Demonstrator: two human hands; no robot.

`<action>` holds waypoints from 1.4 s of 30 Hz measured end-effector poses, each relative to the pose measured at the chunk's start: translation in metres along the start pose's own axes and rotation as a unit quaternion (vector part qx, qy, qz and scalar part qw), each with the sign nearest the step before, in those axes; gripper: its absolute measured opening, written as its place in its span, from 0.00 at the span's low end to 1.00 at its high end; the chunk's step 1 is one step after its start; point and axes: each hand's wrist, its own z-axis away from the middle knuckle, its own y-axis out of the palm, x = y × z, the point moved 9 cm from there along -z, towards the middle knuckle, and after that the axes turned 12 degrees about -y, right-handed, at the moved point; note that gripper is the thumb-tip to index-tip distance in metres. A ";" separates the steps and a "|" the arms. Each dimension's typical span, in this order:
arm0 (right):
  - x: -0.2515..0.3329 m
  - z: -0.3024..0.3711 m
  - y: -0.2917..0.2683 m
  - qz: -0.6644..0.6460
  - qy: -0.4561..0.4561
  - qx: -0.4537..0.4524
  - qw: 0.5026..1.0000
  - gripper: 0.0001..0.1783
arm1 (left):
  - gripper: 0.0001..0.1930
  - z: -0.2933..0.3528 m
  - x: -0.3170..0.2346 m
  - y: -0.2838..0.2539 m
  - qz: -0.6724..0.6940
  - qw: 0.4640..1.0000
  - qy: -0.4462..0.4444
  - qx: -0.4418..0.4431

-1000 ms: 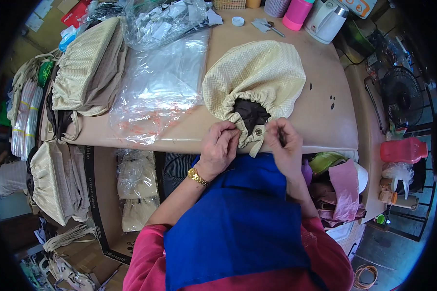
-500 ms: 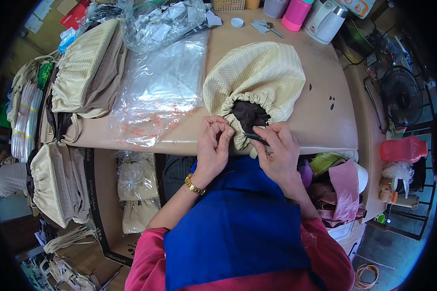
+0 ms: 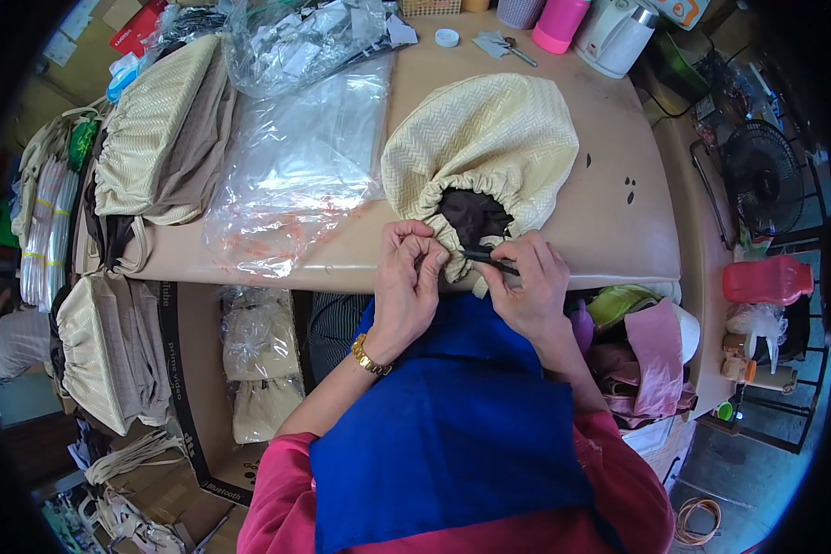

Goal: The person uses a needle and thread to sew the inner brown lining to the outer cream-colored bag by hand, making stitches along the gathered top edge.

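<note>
A cream woven fabric bag (image 3: 489, 115) lies on the tan table, its gathered mouth toward me and a dark brown lining (image 3: 474, 214) showing inside. At the near left of that mouth, my left hand (image 3: 406, 288) pinches the gathered edge between thumb and fingers. My right hand (image 3: 535, 284) grips a slim black stick-like tool (image 3: 491, 261), whose tip points left toward my left fingertips. What exactly the tip touches is too small to make out. A short cream strap end hangs below the mouth, between the hands.
Left of the bag lie clear plastic sleeves (image 3: 309, 148), with a bag of small scraps (image 3: 309, 46) behind them. Similar cream bags (image 3: 162, 134) are stacked farther left. A white kettle (image 3: 612, 39), a pink bottle (image 3: 561, 25) and a small white lid (image 3: 446, 38) stand at the back.
The black tool has shifted slightly left, its tip closer to my left fingers. My left hand keeps its pinch on the bag's edge, and the whole view has moved a little.
</note>
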 end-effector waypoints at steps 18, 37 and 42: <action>-0.026 0.024 0.008 -0.169 0.187 -0.039 0.967 0.16 | 0.08 0.005 0.037 -0.007 0.285 0.951 -0.085 0.088; -0.011 0.021 0.027 -0.191 0.186 0.032 0.963 0.26 | 0.02 0.010 -0.004 -0.009 -0.078 0.984 0.150 -0.050; -0.021 0.032 0.032 -0.267 0.224 -0.018 0.937 0.24 | 0.04 0.031 0.014 -0.044 0.039 0.995 0.091 -0.005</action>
